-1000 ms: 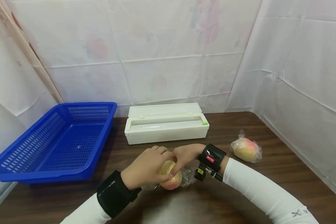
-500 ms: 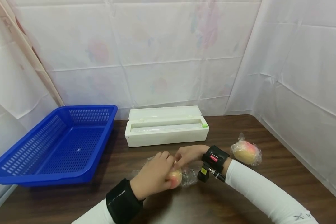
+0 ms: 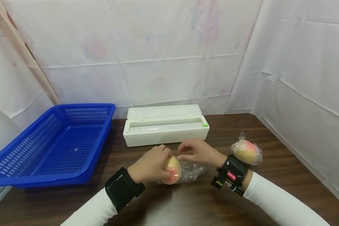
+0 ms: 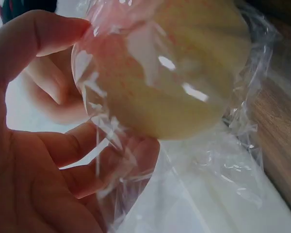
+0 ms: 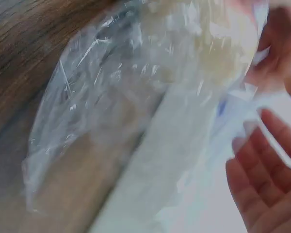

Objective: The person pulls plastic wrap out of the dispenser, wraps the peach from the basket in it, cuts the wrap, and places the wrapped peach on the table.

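My left hand (image 3: 150, 165) grips a yellow-and-pink peach (image 3: 173, 166) from its left side, the thumb across its front. Clear cling film (image 3: 192, 172) covers the fruit and trails off loosely to the right. In the left wrist view the peach (image 4: 169, 73) sits against the thumb and fingers, with crinkled film (image 4: 233, 170) hanging below it. Just right of the fruit, my right hand (image 3: 199, 153) is raised with relaxed fingers and nothing in them. The right wrist view shows its spread fingers (image 5: 266, 165) beside the loose film (image 5: 87, 92).
Behind the hands stands a white cling film box (image 3: 166, 137), lid up, with a roll inside. A blue plastic basket (image 3: 86, 174) is at the left. Another film-wrapped peach (image 3: 246, 152) lies at the right on the dark wooden table (image 3: 223, 207).
My right hand has let go of the wrapped peach and drawn back to the right. The peach has turned under my left hand, showing more of its side.
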Demonstrator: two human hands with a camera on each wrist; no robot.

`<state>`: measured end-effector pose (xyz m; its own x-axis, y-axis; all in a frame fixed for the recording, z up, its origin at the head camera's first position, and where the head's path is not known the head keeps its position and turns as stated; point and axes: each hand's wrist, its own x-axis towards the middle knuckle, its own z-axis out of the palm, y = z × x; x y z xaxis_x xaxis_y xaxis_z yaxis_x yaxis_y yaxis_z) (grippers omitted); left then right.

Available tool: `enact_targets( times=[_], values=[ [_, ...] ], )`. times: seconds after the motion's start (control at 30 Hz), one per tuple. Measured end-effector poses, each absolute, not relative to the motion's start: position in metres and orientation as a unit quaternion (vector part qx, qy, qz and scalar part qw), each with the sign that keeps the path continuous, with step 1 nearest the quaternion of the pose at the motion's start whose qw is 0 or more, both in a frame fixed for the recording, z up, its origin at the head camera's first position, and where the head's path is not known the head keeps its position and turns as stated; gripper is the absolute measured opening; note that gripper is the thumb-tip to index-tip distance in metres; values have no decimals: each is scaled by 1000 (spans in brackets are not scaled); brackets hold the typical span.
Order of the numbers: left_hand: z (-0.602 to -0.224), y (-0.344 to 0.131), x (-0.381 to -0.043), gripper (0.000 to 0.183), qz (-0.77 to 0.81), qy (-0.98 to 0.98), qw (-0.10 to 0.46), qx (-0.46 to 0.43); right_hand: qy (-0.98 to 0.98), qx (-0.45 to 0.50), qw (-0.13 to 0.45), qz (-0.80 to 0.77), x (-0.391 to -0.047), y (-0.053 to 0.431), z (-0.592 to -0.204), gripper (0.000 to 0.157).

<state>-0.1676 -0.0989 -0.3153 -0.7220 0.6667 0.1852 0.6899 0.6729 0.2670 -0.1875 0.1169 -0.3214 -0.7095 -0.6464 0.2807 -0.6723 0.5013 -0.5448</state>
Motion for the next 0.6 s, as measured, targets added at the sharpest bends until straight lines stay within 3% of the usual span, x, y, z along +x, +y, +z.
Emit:
enact_targets(
  times=[0.13, 0.3, 0.43, 0.6],
  values=[
    [-316, -104, -182, 41, -208, -910, -4, -358, -858, 449, 79, 236, -170, 106, -323, 32],
    [-320, -113, -197, 37, -270, -894, -38, -357, -885, 411, 82, 202, -165, 97, -328, 55],
    [-322, -117, -200, 46, -286, -886, -32, -363, -895, 386, 70, 211, -175, 94, -332, 53],
    [-320, -113, -195, 45, -248, -890, 40, -381, -899, 368, 29, 235, -189, 91, -331, 47]
  ],
)
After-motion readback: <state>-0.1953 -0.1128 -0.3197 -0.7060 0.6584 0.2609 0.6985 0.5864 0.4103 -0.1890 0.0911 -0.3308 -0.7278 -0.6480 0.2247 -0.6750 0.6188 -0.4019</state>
